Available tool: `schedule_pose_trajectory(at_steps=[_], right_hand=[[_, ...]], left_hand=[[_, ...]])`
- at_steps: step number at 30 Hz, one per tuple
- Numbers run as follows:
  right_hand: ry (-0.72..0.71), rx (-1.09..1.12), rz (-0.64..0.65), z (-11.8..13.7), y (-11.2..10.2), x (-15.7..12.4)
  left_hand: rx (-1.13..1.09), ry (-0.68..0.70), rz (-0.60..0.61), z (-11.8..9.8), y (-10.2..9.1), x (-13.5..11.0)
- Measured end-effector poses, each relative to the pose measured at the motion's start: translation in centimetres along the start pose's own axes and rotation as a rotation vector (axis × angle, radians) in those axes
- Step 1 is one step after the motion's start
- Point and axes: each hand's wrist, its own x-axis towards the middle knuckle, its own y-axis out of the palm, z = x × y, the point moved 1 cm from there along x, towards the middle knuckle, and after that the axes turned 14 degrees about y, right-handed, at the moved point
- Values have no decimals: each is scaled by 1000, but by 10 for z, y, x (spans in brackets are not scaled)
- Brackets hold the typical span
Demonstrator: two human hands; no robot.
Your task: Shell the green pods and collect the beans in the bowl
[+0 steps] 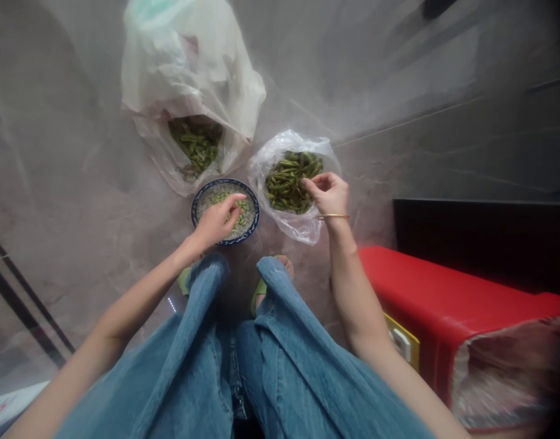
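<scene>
A blue-rimmed bowl (255, 214) with shelled green peas stands on the floor in front of my knees. My left hand (218, 221) hangs over it, fingers pinched together and touching the peas; what they hold is too small to name. My right hand (328, 192), with a gold bangle at the wrist, reaches into a clear plastic bag (302, 227) full of green pods, its fingers curled and pinched at the pods' edge. A larger white plastic bag (188, 67) further back holds more green pods (196, 143).
The floor is grey polished tile (69, 183). A red box (439, 311) with a yellow latch stands at my right, close to my right forearm. My legs in blue jeans (261, 366) and green sandals fill the lower middle. Dark furniture is at the right.
</scene>
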Motion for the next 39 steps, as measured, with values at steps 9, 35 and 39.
schedule_pose_trajectory(at_steps=[9,35,39], right_hand=[[74,232,274,31,13,-28],[589,614,1142,65,98,-102],[314,567,903,55,111,-108]], left_hand=[[-107,-10,-15,-6,-3,2],[48,303,-201,7,-8,-2],[-34,238,-254,7,-1,-2]])
